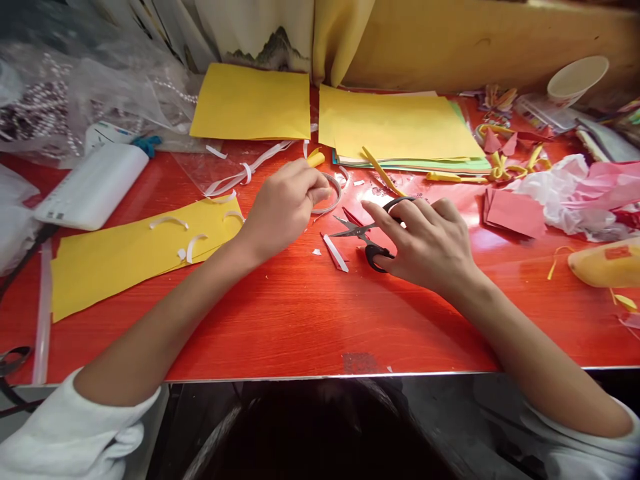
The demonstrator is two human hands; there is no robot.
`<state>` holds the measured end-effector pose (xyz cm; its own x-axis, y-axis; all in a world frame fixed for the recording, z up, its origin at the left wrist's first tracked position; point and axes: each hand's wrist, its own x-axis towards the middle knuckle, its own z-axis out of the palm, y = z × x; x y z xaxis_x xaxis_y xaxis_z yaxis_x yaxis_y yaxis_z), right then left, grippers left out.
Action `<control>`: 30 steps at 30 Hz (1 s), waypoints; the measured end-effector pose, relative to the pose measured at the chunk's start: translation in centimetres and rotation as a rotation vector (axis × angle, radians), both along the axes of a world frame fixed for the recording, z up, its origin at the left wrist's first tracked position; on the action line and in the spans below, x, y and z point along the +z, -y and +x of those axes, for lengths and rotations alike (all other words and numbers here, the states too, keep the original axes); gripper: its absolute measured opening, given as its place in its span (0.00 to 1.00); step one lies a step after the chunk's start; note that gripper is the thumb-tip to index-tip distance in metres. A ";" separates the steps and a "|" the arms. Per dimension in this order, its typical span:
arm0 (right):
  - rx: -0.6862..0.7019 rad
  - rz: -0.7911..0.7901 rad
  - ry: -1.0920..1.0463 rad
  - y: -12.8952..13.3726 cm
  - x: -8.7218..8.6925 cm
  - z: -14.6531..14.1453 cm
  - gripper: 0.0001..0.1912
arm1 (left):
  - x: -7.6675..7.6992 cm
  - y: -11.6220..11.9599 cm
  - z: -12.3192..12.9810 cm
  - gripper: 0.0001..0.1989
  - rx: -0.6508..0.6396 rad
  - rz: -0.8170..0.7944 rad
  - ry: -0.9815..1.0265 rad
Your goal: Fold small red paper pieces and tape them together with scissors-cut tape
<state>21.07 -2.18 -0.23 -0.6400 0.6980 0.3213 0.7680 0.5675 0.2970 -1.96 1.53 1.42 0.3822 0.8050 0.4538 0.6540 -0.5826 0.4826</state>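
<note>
On red table (300, 320), right hand (430, 247) fingers rest on scissors (367, 233); left hand (285, 203) pinches tape strip (333, 197)

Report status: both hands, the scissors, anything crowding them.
Left hand pinching white strip loop. Right hand on black scissors, flat on table. Paper scrap beside blades.

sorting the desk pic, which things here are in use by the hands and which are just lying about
In use:
left hand pinching a small yellow roll and white strip
right hand on the scissors

Lying about:
yellow sheet
paper cup
white box
pink scraps
glue gun
</note>
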 end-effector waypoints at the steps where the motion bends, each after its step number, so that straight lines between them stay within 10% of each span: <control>1: -0.010 -0.011 -0.007 -0.1 0.0 0.0 0.33 | 0.1 -0.2 -0.1 0.08 0.008 -0.039 0.027; 16: -0.144 -0.302 -0.843 0.7 1.4 -0.5 0.17 | -1.4 -0.3 -0.7 0.11 -0.392 -0.280 -0.378; 30: -0.130 -0.709 -0.993 -0.5 0.6 -0.5 0.20 | -0.5 -0.5 -0.6 0.08 -0.509 -0.545 -0.231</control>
<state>20.61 -1.68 0.41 -0.2465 0.9570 0.1532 0.5477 0.2679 -0.7926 -2.58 2.02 0.93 0.8011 0.5915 -0.0916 0.4887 -0.5580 0.6707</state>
